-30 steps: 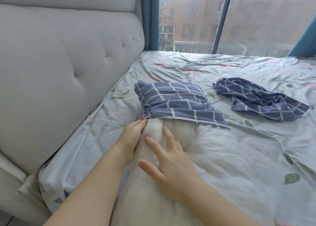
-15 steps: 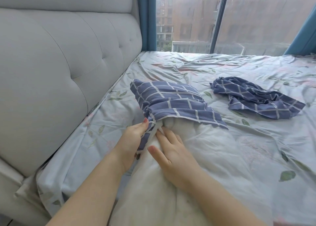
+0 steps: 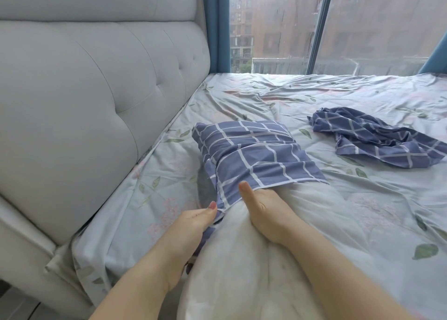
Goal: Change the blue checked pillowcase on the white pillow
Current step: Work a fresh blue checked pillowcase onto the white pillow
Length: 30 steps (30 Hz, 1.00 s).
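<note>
Running from the person toward the window in the head view, the white pillow (image 3: 242, 283) is being capped at its far end by the blue checked pillowcase (image 3: 256, 157), its hem lying just ahead of both hands. The hem's left edge is being pinched in the grip of the left hand (image 3: 193, 225), while the right hand (image 3: 268, 213), thumb on top and fingers hidden beneath, is giving no readable grip. Against half a second ago, those fingers are being covered and the hem drawn nearer.
</note>
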Available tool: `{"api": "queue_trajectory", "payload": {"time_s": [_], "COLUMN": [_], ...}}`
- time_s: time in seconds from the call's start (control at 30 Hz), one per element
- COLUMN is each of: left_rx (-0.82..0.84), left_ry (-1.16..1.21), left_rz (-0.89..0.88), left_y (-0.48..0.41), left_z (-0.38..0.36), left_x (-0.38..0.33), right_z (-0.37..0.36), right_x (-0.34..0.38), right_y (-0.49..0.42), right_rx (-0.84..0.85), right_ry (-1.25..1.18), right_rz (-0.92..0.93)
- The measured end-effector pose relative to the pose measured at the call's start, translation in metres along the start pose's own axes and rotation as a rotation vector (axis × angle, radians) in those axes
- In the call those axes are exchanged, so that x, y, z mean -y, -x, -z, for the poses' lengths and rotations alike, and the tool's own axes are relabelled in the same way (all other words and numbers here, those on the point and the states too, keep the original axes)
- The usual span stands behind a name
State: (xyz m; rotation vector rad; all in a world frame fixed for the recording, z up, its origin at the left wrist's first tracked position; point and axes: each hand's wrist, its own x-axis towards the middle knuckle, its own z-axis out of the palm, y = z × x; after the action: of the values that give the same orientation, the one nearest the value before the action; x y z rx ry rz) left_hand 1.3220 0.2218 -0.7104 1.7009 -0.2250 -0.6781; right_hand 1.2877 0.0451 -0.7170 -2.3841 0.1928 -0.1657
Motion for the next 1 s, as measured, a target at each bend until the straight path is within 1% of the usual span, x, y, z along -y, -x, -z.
{"api": "queue_trajectory", "payload": {"time_s": [0.07,0.2,0.3,0.4,0.57,0.7,0.83,0.93,1.0], "left_rx": [-0.02,-0.151,-0.226,-0.227,-0.175,-0.149,-0.146,-0.131,-0.104], "left_ry": [0.022,0.142,0.159,0.145,0.083,0.092,0.064,0.004,-0.014], "left_rz": [0.025,0.004,-0.041,-0.065,-0.028,-0.001,0.012,0.026,0.031], "left_y": [-0.005,-0.013,-0.013,-0.011,-0.003,0.01,0.026,0.035,0.039], "left_z": [0.003,0.007,0.0,-0.01,-0.016,-0.013,-0.007,0.0,0.003], "left_x": [-0.003,-0.009,-0.012,-0.014,-0.008,0.001,0.014,0.024,0.028], "right_z": [-0.004,-0.014,-0.016,-0.018,-0.016,-0.013,-0.014,-0.012,-0.013], "right_x": [0.003,0.009,0.015,0.02,0.018,0.014,0.017,0.02,0.02], "right_y": [0.004,0.022,0.03,0.029,0.023,0.02,0.018,0.017,0.018], "right_rx": [0.023,0.092,0.089,0.08,0.141,0.226,0.268,0.268,0.232], "right_ry": [0.025,0.023,-0.001,-0.039,-0.193,-0.063,0.027,0.042,0.056], "right_rz": [0.053,0.194,0.188,0.206,0.078,0.033,0.0,-0.095,-0.097]}}
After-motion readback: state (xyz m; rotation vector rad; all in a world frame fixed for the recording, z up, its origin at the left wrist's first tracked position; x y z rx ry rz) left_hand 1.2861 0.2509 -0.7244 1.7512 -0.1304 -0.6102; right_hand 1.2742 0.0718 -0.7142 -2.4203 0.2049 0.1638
